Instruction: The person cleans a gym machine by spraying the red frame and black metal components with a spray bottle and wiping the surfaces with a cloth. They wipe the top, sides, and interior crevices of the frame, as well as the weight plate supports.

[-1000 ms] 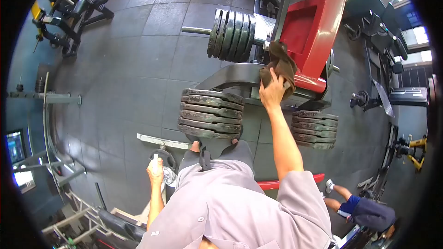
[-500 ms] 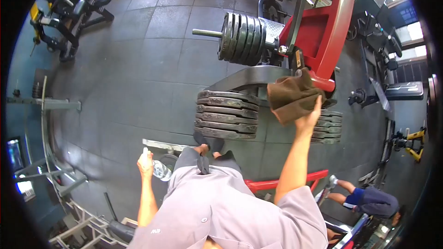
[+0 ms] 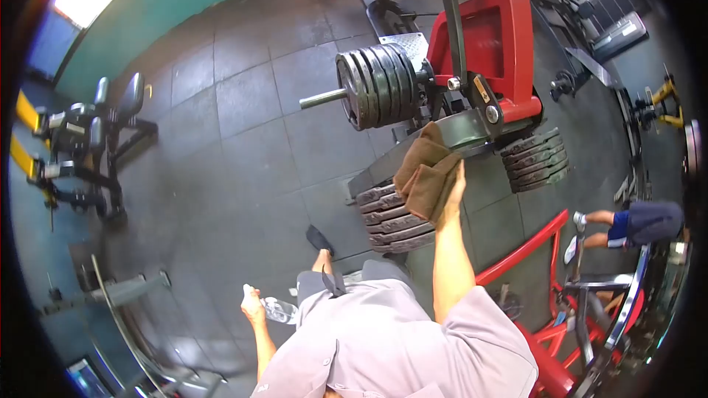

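Observation:
A folded brown cloth point(image 3: 428, 177) is gripped in my right hand point(image 3: 452, 195), held out in front of me. In this view it overlaps the end of a stack of weight plates point(image 3: 391, 217) on the floor and sits just below the grey arm point(image 3: 464, 129) of a red weight machine point(image 3: 516, 29). At my left side, my left hand point(image 3: 253, 306) is closed around the neck of a clear spray bottle point(image 3: 280, 310), which points toward my body.
More plates point(image 3: 375, 85) are loaded on the machine's bar, and another stack point(image 3: 536, 160) lies to its right. A red frame point(image 3: 527, 250) stands close on my right. Beyond it is another person point(image 3: 645, 225). A black-and-yellow machine point(image 3: 81, 147) stands at the left.
My view has turned and shifted, and one foot has stepped out to the left. The cloth has moved left, away from the red machine's lower end. Both hands keep their hold.

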The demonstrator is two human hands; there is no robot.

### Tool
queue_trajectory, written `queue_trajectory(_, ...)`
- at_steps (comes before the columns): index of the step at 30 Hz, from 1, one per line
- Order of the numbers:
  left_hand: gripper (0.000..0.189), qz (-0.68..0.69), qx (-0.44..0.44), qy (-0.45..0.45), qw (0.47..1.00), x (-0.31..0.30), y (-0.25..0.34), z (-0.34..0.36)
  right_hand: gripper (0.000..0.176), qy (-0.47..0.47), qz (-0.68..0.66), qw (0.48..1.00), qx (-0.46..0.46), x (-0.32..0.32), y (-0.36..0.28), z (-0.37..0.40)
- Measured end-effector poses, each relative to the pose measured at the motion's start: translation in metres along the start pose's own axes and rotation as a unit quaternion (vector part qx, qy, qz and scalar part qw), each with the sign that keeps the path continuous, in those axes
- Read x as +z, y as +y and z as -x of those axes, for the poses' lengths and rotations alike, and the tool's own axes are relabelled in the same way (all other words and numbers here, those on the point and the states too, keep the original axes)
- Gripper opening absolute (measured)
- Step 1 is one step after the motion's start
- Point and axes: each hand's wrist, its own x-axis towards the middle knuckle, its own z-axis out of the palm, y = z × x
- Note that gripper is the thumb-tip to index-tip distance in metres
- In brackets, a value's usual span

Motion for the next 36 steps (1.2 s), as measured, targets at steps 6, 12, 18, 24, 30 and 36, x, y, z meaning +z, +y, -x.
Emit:
queue_trajectory(6,0.053,-0.063,0.077,-0.072,0.992,-0.071,0.038,-0.119,0.065,0.117,-0.027,0.984,-0.134,0.014,0.028,-0.005)
queue_trajectory(12,0.055,-0.084,0.151,-0.056,0.983,-0.059,0.113,-0.212,0.066,0.205,-0.031,0.92,-0.332,0.066,-0.065,0.008)
queue_trajectory(18,0.028,-0.079,0.295,-0.215,0.928,0.048,0.277,-0.252,0.064,0.333,0.315,0.77,-0.445,-0.019,-0.048,-0.127)
queue_trajectory(24,0.022,-0.07,0.482,-0.314,0.815,0.2,0.462,-0.269,0.067,0.528,0.545,0.525,-0.385,-0.018,-0.006,-0.241)
queue_trajectory(30,0.021,0.011,0.62,-0.359,0.698,0.358,0.67,-0.251,0.064,0.356,-0.112,0.846,-0.38,0.116,-0.074,-0.306)
queue_trajectory(36,0.03,0.105,0.675,-0.317,0.658,0.477,0.837,-0.227,0.067,0.094,-0.061,0.931,-0.348,0.268,-0.224,-0.396)
